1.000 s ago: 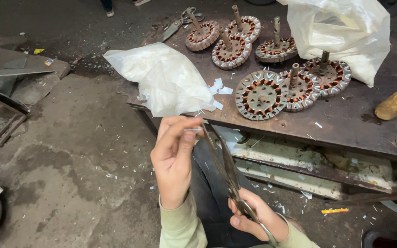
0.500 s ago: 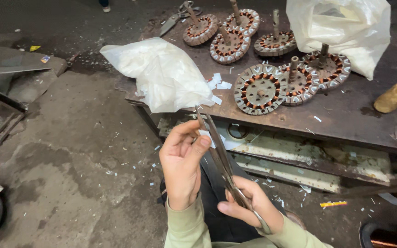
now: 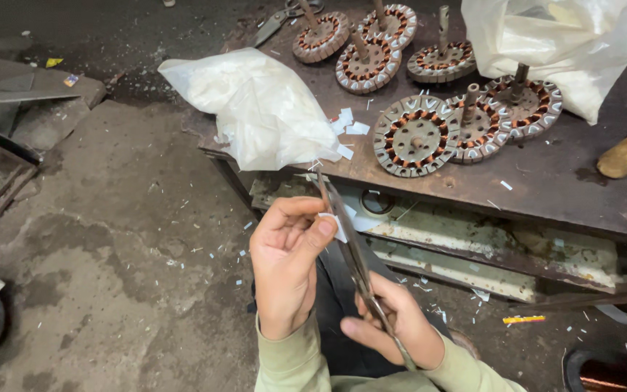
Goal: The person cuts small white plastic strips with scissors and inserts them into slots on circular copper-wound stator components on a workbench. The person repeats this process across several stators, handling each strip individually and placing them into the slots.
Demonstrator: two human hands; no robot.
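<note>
A: What are the two hands doing?

B: The right hand [image 3: 393, 327], near and low in the scene, is closed around the handles of a pair of long dark metal scissors [image 3: 350, 250]. The blades slant up and away to the left, their tips reaching toward the near edge of the rusty brown metal workbench [image 3: 546, 181].

A: And the left?

B: The left hand [image 3: 284, 265] is curled, thumb and fingers pinched on a small white slip of paper [image 3: 335, 225] that lies right against the scissor blades. I cannot tell how far apart the blades stand.

A: What is around them?

B: Just beyond the scissor tips, a crumpled white plastic bag [image 3: 259, 109] sits on the bench's left end, with small white paper scraps [image 3: 350, 127] beside it. Further right stand round grey stator discs with copper windings [image 3: 415, 134], several in a cluster. A second white plastic bag [image 3: 553, 43] sits at the far right. The grey concrete floor [image 3: 110, 254] on the left is littered with white snippets.
</note>
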